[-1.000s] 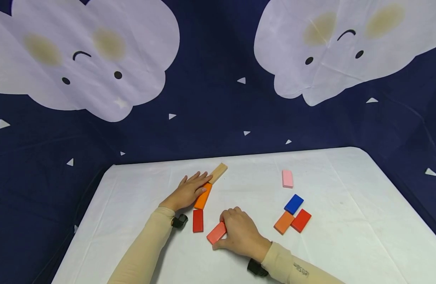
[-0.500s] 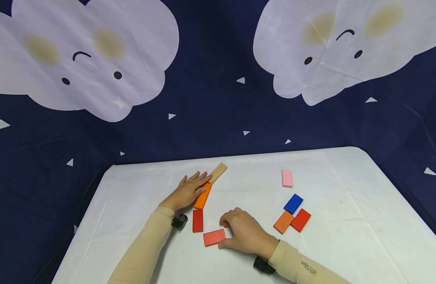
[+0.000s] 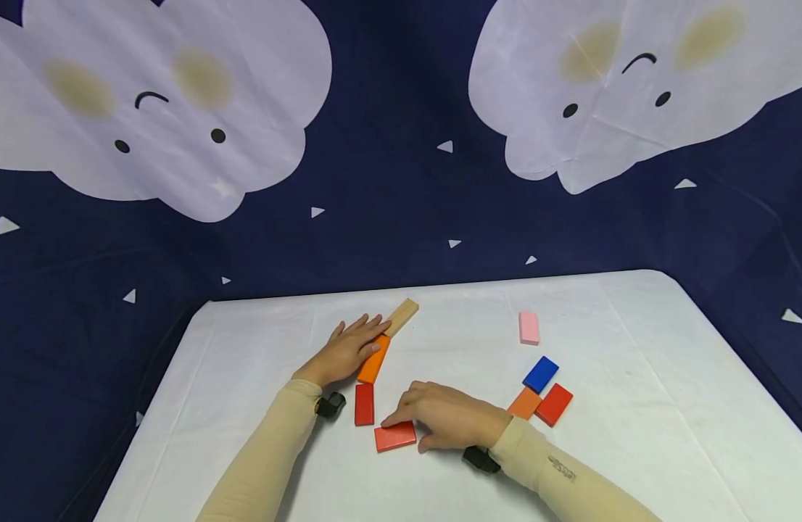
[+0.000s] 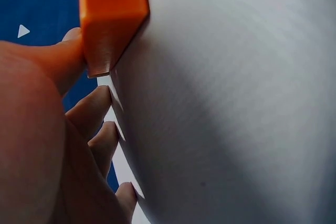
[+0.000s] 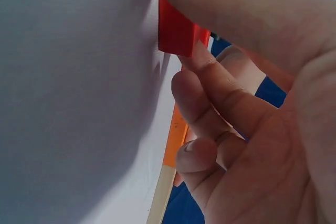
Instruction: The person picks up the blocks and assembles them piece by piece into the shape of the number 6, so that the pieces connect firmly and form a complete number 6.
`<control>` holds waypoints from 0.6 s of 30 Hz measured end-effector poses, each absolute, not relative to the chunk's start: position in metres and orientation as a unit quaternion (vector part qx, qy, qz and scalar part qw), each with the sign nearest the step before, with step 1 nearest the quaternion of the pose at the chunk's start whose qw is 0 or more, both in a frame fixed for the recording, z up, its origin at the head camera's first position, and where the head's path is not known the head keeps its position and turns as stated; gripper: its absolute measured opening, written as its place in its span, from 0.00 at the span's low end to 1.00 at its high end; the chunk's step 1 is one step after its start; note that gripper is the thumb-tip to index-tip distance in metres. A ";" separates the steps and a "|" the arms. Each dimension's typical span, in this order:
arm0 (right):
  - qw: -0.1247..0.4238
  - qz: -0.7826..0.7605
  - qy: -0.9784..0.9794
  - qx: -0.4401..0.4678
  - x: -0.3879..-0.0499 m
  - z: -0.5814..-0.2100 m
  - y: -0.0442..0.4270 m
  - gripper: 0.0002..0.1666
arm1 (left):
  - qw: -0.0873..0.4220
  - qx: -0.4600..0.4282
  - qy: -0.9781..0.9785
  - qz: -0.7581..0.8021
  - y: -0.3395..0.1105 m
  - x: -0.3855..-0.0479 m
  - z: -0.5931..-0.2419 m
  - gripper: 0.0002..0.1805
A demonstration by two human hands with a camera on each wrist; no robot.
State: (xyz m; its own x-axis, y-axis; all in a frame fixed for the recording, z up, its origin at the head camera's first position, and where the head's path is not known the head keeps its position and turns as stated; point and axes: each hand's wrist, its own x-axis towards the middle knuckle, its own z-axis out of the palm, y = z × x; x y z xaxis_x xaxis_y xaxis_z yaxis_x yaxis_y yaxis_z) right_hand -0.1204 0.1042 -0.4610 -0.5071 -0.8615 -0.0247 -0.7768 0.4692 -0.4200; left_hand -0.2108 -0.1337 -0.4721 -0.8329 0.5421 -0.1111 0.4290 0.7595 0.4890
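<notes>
In the head view, my left hand (image 3: 342,355) lies with fingers spread along the left side of a flat orange block (image 3: 373,361), thumb against it; fingertips reach a plain wooden block (image 3: 403,317) at its far end. The left wrist view shows the thumb beside this orange block (image 4: 113,11). A dark red block (image 3: 365,404) follows at the near end. My right hand (image 3: 447,415) has curled fingers at a lighter red block (image 3: 394,438) lying crosswise: index at its far edge, thumb by its right end. In the right wrist view, that red block (image 5: 176,27) sits between thumb and fingertip.
Right of the hands lie a blue block (image 3: 541,374), an orange-brown block (image 3: 525,402) partly covered by the right wrist, and a red block (image 3: 554,404). A pink block (image 3: 528,328) lies farther back. A white cloth covers the table (image 3: 636,449); a dark curtain (image 3: 388,239) hangs behind.
The lighter red block turned from slanted to nearly crosswise. My right hand loosened from it, then brought its index finger over the far edge. My left hand stayed still.
</notes>
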 end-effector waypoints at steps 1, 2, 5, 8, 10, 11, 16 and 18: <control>0.119 -0.177 0.850 -0.482 -0.120 -0.461 0.104 0.35 | 0.122 0.264 0.929 0.229 -0.134 -0.211 -0.472 0.28; 0.122 -0.176 0.851 -0.480 -0.120 -0.461 0.103 0.34 | 0.122 0.265 0.929 0.228 -0.133 -0.211 -0.472 0.28; 0.120 -0.175 0.855 -0.474 -0.120 -0.462 0.102 0.33 | 0.122 0.267 0.929 0.227 -0.133 -0.211 -0.473 0.28; 0.108 -0.179 0.858 -0.469 -0.119 -0.464 0.102 0.32 | 0.120 0.266 0.929 0.227 -0.134 -0.211 -0.473 0.28; 0.099 -0.181 0.861 -0.466 -0.117 -0.465 0.102 0.31 | 0.119 0.267 0.929 0.227 -0.134 -0.211 -0.473 0.28; 0.095 -0.183 0.861 -0.465 -0.116 -0.466 0.102 0.31 | 0.119 0.267 0.929 0.227 -0.134 -0.211 -0.472 0.28; 0.100 -0.191 0.866 -0.451 -0.112 -0.467 0.101 0.31 | 0.116 0.271 0.928 0.229 -0.134 -0.210 -0.471 0.28; 0.106 -0.192 0.868 -0.445 -0.112 -0.467 0.100 0.31 | 0.116 0.271 0.928 0.229 -0.134 -0.210 -0.470 0.28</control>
State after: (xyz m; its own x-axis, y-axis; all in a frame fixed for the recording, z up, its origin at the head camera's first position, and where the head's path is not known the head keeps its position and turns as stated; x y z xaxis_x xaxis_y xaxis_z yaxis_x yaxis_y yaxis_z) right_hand -0.1115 0.1000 -0.4670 -0.5808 -0.8140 -0.0129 -0.7324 0.5294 -0.4282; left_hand -0.2100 -0.1339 -0.4704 -0.8268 0.5553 -0.0903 0.4491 0.7482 0.4884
